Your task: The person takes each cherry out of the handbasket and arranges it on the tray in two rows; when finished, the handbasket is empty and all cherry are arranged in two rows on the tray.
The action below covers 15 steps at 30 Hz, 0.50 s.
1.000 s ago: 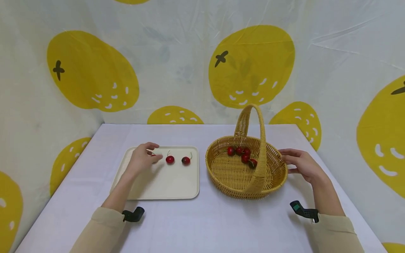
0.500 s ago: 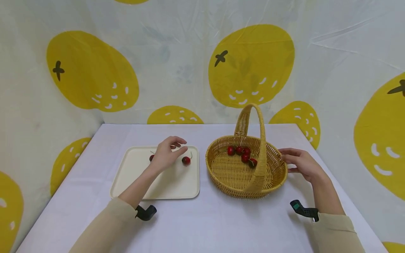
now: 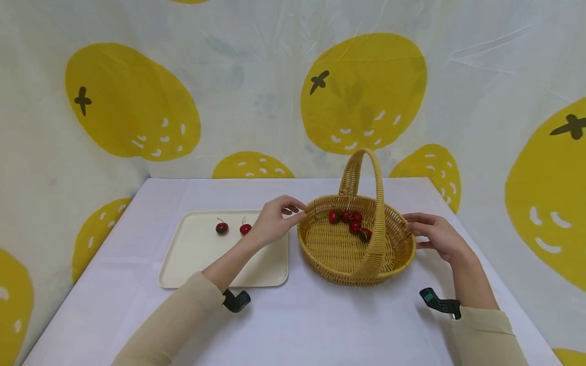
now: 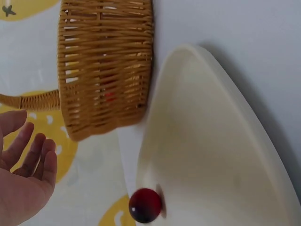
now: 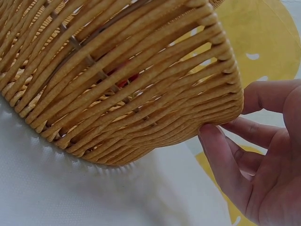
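Observation:
My left hand (image 3: 274,221) hovers over the tray's right side, fingertips right at the basket's left rim. Loosely bent fingers with nothing between them show on that hand (image 4: 28,179) in the left wrist view. Thumb and fingers of my right hand (image 5: 268,150) pinch the rim of the wicker basket (image 5: 141,99) at its right end. Several red cherries (image 3: 333,217) lie in the basket toward the back. On the cream tray (image 3: 197,264) sit a dark cherry (image 3: 222,228) and a redder cherry (image 3: 245,229). The left hand and forearm cover part of the tray.
The basket's tall arched handle (image 3: 379,203) rises over its middle. Behind the white-covered table (image 3: 320,325) hangs a curtain (image 3: 256,91) printed with yellow fruit. Black wrist mounts (image 3: 237,301) sit at both cuffs.
My left hand has moved right across the tray, from the leftmost cherry to the basket's left rim, uncovering two cherries and hiding the tray's right one. The right hand stays at the basket.

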{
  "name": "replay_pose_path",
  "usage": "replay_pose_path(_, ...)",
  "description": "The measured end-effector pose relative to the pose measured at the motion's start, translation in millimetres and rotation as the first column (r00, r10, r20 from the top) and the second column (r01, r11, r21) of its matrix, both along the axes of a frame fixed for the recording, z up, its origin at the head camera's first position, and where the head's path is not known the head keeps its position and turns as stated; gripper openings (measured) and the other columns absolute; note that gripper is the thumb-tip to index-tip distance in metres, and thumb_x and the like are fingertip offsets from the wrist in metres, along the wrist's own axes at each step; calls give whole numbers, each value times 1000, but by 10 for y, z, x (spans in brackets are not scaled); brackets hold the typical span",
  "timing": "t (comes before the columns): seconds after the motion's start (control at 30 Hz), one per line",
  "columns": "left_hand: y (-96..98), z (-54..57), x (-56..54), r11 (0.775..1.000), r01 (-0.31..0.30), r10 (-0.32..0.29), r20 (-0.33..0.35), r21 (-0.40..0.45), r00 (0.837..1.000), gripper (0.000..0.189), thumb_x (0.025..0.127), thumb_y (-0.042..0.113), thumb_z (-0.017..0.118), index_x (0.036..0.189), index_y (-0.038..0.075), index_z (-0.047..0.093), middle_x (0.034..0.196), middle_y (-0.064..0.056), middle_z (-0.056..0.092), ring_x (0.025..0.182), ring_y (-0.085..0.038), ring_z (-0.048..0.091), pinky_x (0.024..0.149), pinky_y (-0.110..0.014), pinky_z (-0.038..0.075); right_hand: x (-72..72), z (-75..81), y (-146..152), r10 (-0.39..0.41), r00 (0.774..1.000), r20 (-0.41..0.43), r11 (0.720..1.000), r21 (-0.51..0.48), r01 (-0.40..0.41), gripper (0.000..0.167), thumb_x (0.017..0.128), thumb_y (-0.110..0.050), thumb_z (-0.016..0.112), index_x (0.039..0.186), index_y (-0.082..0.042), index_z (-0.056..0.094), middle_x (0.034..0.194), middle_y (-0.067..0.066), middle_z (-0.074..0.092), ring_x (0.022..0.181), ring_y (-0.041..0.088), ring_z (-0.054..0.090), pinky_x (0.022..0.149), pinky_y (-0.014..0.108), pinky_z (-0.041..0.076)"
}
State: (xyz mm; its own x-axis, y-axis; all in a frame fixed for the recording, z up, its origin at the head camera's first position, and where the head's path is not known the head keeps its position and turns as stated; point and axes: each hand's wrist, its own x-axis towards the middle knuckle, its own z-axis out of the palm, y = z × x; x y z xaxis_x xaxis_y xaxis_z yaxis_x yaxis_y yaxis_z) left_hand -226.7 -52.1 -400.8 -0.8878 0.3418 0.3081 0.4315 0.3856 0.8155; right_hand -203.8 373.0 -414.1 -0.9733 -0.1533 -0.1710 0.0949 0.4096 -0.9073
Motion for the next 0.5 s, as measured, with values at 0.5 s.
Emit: replay_pose_path(0.5,509,12,-78,983,168,-163,76,-74,984,20,98,15,72,115,6,75,109,1,69,98,-12,63,86,-26,52,-18,-19,30,6,1000,7,1000,-2,-6,56,107,-23,55,149,11,40,123,2,65,97,7,64,79,36,60)
